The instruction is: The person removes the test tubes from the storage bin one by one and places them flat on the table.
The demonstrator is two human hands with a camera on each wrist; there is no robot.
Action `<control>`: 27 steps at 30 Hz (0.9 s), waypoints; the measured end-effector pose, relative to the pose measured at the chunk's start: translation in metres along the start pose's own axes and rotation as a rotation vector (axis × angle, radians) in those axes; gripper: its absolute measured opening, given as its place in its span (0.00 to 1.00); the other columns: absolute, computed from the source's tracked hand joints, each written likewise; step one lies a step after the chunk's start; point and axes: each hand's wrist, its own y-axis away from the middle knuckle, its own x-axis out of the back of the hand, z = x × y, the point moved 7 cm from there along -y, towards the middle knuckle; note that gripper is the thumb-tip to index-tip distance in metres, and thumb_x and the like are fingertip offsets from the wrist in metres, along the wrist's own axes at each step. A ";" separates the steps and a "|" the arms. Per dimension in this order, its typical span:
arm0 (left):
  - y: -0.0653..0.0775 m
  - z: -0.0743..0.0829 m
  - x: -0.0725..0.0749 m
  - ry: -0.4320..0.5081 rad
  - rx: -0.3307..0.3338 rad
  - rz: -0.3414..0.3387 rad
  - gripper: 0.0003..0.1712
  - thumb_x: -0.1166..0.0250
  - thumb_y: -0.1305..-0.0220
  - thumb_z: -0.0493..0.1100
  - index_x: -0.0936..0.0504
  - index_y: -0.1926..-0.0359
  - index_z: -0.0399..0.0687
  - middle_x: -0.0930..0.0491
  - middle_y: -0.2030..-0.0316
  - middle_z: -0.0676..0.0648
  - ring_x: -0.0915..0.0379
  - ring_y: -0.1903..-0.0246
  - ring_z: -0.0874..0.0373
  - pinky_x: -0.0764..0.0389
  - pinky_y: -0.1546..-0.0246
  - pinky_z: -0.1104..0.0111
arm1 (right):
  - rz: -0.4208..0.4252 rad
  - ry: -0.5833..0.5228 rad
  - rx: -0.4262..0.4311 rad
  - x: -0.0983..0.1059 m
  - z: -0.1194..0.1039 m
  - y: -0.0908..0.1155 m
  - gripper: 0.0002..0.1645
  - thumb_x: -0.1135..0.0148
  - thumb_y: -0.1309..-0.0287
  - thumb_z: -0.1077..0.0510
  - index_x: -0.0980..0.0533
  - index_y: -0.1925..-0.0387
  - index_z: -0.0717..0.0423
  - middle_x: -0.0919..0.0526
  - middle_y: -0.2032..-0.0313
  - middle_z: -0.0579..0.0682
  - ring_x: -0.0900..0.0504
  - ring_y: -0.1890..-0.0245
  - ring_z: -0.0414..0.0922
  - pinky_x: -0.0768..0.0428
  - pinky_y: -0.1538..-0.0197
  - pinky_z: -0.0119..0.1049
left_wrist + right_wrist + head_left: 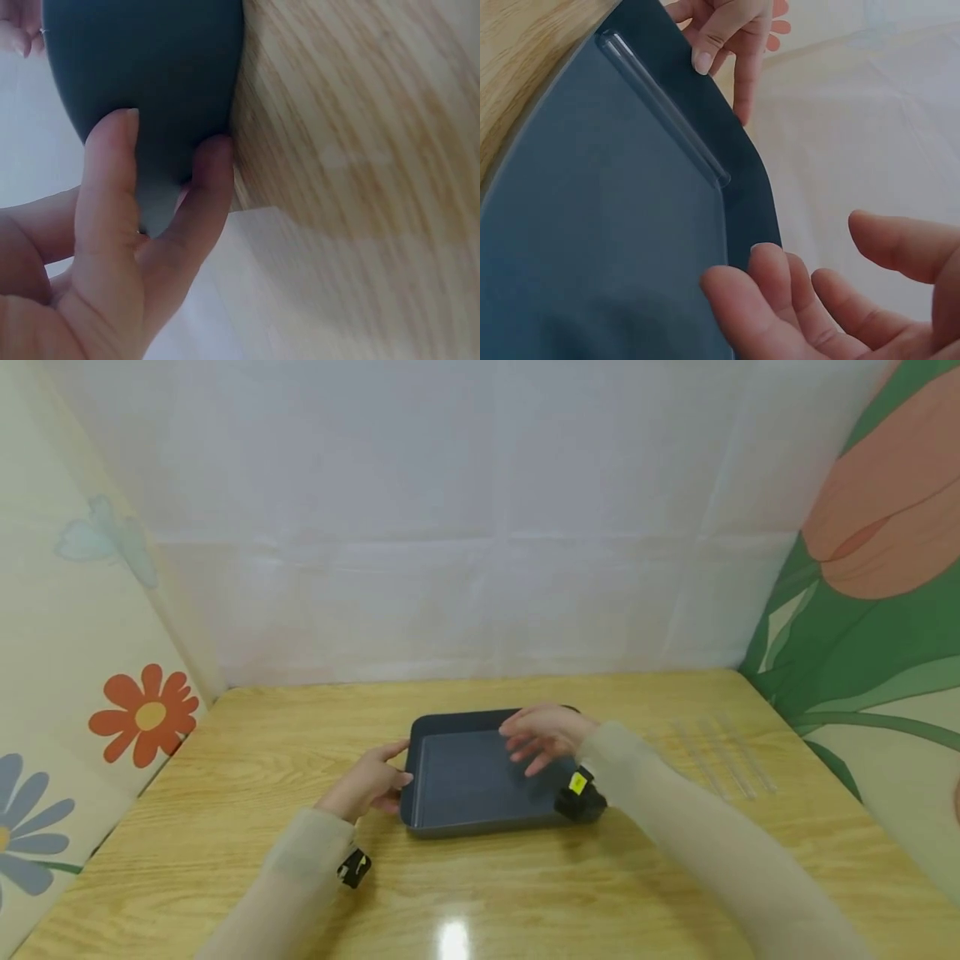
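A dark blue-grey rectangular tray (480, 777) lies on the wooden table. My left hand (372, 779) holds its left wall; the thumb is at the rim and the fingers are on the outer side. Close up in the left wrist view, fingers of the left hand (112, 240) lie against the tray's outer wall (150, 67). Inside the tray, along the left wall, rests a clear thin tube (664, 109). Over the tray's right part hovers my right hand (546, 735), fingers loosely bent. Nothing is between the fingers of the right hand (840, 300) in the right wrist view.
Several clear tubes (727, 758) lie side by side on the wooden table (262, 743) to the right of the tray. A white cloth (465, 527) hangs behind the table. Flower-printed panels (885, 627) stand at both sides.
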 end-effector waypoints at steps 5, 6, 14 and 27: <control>0.000 0.000 -0.001 0.016 0.006 -0.017 0.38 0.47 0.32 0.26 0.48 0.25 0.42 0.24 0.58 0.35 0.22 0.74 0.54 0.17 0.81 0.66 | -0.010 0.016 -0.010 -0.007 -0.003 -0.004 0.26 0.43 0.32 0.57 0.32 0.36 0.62 0.27 0.42 0.67 0.20 0.64 0.49 0.15 0.64 0.46; 0.001 0.001 -0.001 0.021 0.007 -0.019 0.38 0.47 0.32 0.26 0.49 0.25 0.42 0.24 0.59 0.35 0.22 0.74 0.54 0.17 0.81 0.66 | -0.010 0.016 -0.013 -0.008 -0.004 -0.005 0.26 0.43 0.33 0.57 0.31 0.37 0.62 0.27 0.42 0.67 0.20 0.64 0.49 0.15 0.65 0.46; 0.004 0.003 -0.001 0.007 0.016 -0.044 0.40 0.47 0.32 0.26 0.50 0.24 0.44 0.23 0.66 0.37 0.23 0.74 0.53 0.19 0.83 0.68 | -0.021 0.041 -0.019 -0.020 -0.005 -0.014 0.23 0.42 0.34 0.58 0.28 0.40 0.63 0.25 0.45 0.66 0.20 0.70 0.47 0.16 0.70 0.43; 0.004 0.003 -0.002 0.019 0.017 -0.043 0.39 0.48 0.32 0.25 0.50 0.24 0.42 0.23 0.62 0.34 0.22 0.71 0.51 0.17 0.81 0.66 | -0.052 0.053 -0.026 -0.040 -0.016 -0.025 0.23 0.42 0.34 0.58 0.28 0.40 0.63 0.25 0.44 0.67 0.21 0.68 0.48 0.16 0.66 0.46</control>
